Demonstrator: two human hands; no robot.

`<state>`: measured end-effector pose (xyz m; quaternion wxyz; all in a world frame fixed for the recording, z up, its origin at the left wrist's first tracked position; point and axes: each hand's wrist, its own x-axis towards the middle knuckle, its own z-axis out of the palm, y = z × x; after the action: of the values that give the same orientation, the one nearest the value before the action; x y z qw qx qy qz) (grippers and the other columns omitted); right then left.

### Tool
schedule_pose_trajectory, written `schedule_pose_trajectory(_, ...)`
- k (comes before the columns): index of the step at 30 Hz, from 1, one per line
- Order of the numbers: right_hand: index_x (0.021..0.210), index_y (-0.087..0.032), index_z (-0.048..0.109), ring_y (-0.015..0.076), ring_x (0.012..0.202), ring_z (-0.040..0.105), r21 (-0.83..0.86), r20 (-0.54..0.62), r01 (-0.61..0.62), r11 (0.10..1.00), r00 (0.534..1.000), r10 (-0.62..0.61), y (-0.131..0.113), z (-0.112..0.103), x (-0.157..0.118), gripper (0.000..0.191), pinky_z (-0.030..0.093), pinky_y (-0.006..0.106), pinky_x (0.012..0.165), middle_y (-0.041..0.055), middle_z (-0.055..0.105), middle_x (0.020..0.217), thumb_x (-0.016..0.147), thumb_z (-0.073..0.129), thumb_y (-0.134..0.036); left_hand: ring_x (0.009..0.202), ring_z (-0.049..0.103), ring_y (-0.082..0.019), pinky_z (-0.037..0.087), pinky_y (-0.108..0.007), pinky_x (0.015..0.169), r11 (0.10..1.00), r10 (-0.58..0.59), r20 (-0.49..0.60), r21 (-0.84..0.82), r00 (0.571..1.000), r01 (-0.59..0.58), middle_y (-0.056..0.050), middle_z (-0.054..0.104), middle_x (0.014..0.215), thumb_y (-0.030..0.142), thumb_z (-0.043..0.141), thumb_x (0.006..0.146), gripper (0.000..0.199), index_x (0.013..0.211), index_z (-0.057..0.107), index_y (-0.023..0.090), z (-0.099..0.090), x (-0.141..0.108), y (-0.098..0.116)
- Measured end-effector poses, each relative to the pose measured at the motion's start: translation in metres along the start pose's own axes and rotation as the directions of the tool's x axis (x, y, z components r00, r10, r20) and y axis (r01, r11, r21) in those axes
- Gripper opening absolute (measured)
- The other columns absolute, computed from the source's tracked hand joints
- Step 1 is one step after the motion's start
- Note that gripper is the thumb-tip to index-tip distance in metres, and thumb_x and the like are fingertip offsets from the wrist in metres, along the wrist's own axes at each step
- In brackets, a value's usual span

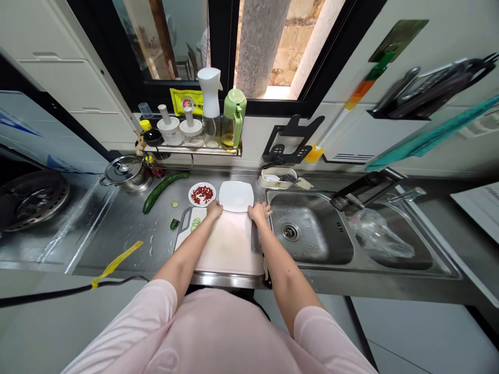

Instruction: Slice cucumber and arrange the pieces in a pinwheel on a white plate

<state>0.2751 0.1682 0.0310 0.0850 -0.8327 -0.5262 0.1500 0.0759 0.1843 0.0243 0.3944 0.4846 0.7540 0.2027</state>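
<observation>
At the center of a steel kitchen counter (117,249), a person's left hand (213,209) and right hand (259,211) rest at the far end of a pale pink cutting board (230,244), whose long axis appears to run away from the person. The fingers of both hands lie against or just short of the near edge of a white square plate (236,196), neither tightly clenched nor lifted clear; whether they grip the plate, the board or nothing cannot be told from this view. The plate sits straight ahead of the fingers, centered between the hands and about equally near each. Left of it, closer to the left hand, a small round plate (201,194) holds chopped red chili, and a whole cucumber (161,191) lies on a slant beyond. Cucumber slices (195,223) rest on a white cutting board (185,228) at the pink board's left edge. A steel sink (312,254) lies just beyond the right hand.
</observation>
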Motion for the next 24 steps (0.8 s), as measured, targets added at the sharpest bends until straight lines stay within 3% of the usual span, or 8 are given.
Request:
schedule_pose_trajectory(4,0.091,-0.016,0.068,0.0353,0.112,0.036,0.030,0.011,-0.019,0.999,1.000,0.019,0.002,0.002,0.001,0.031,0.025,0.049,0.091,0.0167,0.050,0.113,0.078,0.051,-0.037,0.045,0.053,-0.014,0.038,-0.022,0.054,1.000,0.020,-0.028,-0.018,0.999,-0.021,0.001,0.058,0.052,0.016,0.054,0.071,0.017,0.088,0.055,0.019,0.003,0.001,0.000)
schedule_pose_trajectory(9,0.089,-0.018,0.067,0.0336,0.112,0.036,0.136,0.028,-0.059,0.989,0.998,0.056,0.003,-0.004,0.001,0.028,0.024,0.048,0.092,0.0140,0.050,0.114,0.076,0.051,-0.037,0.045,0.053,-0.010,0.036,-0.018,0.049,0.973,0.012,-0.005,-0.229,1.000,-0.012,0.002,0.059,0.057,0.014,0.053,0.072,0.017,0.088,0.051,0.019,0.000,-0.005,0.003)
schedule_pose_trajectory(15,0.083,-0.021,0.063,0.0295,0.109,0.036,0.314,0.015,-0.100,0.944,0.995,0.100,0.008,-0.013,-0.010,0.023,0.024,0.046,0.094,0.0094,0.049,0.114,0.073,0.050,-0.037,0.043,0.050,-0.007,0.032,-0.015,0.043,0.900,0.051,0.040,-0.435,0.998,-0.028,0.002,0.058,0.057,0.015,0.053,0.071,0.012,0.081,0.047,0.018,-0.014,-0.028,0.011)
schedule_pose_trajectory(24,0.074,-0.021,0.060,0.0274,0.109,0.035,0.504,-0.074,-0.041,0.863,0.993,0.091,0.010,-0.035,-0.046,0.023,0.024,0.042,0.095,0.0060,0.052,0.109,0.070,0.051,-0.041,0.045,0.051,-0.006,0.033,-0.015,0.042,0.849,0.074,0.015,-0.525,0.997,-0.055,0.001,0.060,0.060,0.021,0.055,0.072,0.010,0.078,0.048,0.016,-0.038,-0.065,0.011)
